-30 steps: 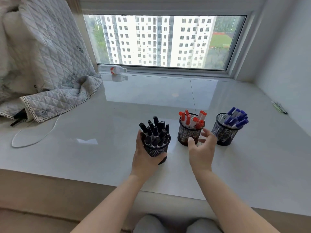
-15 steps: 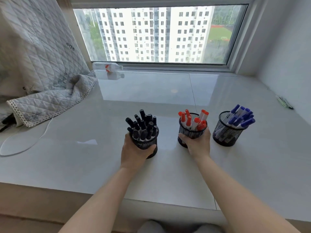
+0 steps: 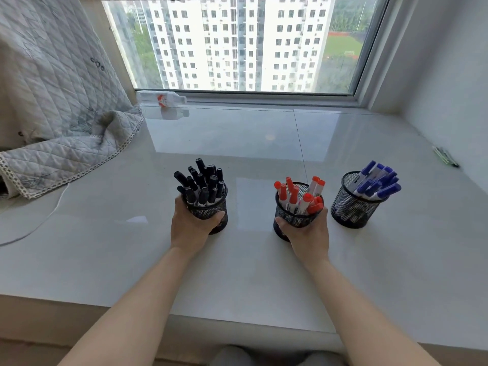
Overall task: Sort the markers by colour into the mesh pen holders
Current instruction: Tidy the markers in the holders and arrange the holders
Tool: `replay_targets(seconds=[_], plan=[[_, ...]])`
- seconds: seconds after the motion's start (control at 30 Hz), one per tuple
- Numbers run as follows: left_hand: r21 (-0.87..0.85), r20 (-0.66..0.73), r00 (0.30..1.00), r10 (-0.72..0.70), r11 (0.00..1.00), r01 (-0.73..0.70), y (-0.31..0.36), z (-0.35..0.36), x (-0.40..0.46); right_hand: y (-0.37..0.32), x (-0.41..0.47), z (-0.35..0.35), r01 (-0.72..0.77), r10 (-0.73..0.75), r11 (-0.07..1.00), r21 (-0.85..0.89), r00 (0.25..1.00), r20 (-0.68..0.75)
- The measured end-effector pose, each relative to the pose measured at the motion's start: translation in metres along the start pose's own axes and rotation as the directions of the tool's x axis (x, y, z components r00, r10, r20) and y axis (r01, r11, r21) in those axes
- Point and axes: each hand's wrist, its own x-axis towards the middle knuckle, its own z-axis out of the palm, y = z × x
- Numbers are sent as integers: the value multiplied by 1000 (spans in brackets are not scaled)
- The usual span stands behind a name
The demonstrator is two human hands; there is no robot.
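At centre left of the frame, the left hand [image 3: 194, 225] wraps the holder of black markers [image 3: 208, 211]; just right of centre, the right hand [image 3: 307, 233] grips the holder of red markers [image 3: 293, 215]; the blue holder [image 3: 352, 207] stands free at right. Sorting looks done: slide both holders upright and level, spacing them evenly.

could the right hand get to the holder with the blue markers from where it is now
Probably yes. The right hand grips the red-marker holder, so it must let go first; the blue-marker holder stands just to its right with bare sill between.
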Motion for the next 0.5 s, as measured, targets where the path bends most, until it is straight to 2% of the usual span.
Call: replay_targets(seconds=[0.17, 0.27, 0.37, 0.43, 0.5], plan=[[-50, 53, 998, -28, 998, 31, -2, 0, -3, 0, -32, -10, -7, 6, 1000, 25, 1000, 24], [-55, 88, 991, -99, 993, 105, -6, -1, -18, -1, -49, -13, -20, 20, 999, 31, 999, 29], [29, 3, 987, -163, 986, 163, -6, -2, -42, -2, -66, -16, -9, 8, 1000, 15, 999, 35], [100, -92, 983, -160, 981, 169, -3, -2, -62, -3, -75, -18, -8, 7, 1000, 23, 999, 44], [109, -103, 984, -143, 982, 154, 4, -1, -82, -5, -84, -19, -5, 4, 1000, 24, 999, 39]])
